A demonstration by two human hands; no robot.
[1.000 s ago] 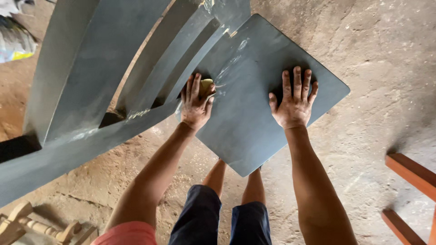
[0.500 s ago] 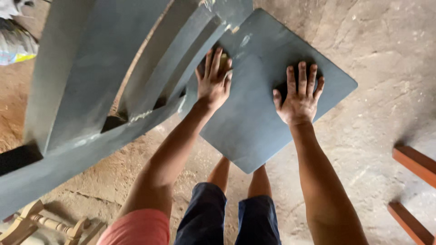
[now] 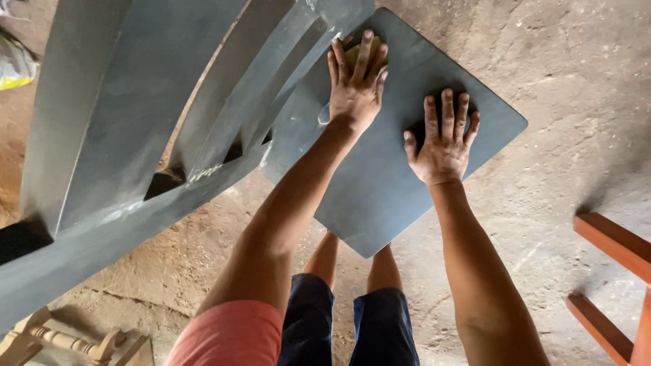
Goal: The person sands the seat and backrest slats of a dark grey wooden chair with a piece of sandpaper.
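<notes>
A grey-painted wooden chair fills the view: its slatted backrest on the left and its flat seat in the middle. My left hand presses a small yellowish pad, mostly hidden under the fingers, against the far part of the seat near the backrest. My right hand lies flat on the seat with its fingers spread, holding nothing.
The chair stands on a rough concrete floor. A reddish-brown wooden frame is at the right edge. A pale turned-wood piece lies at the bottom left, and a crumpled bag at the upper left. My knees are under the seat.
My left hand has slid along the seat away from me, toward the far edge by the backrest, with the pad under it. My right hand has stayed flat in place.
</notes>
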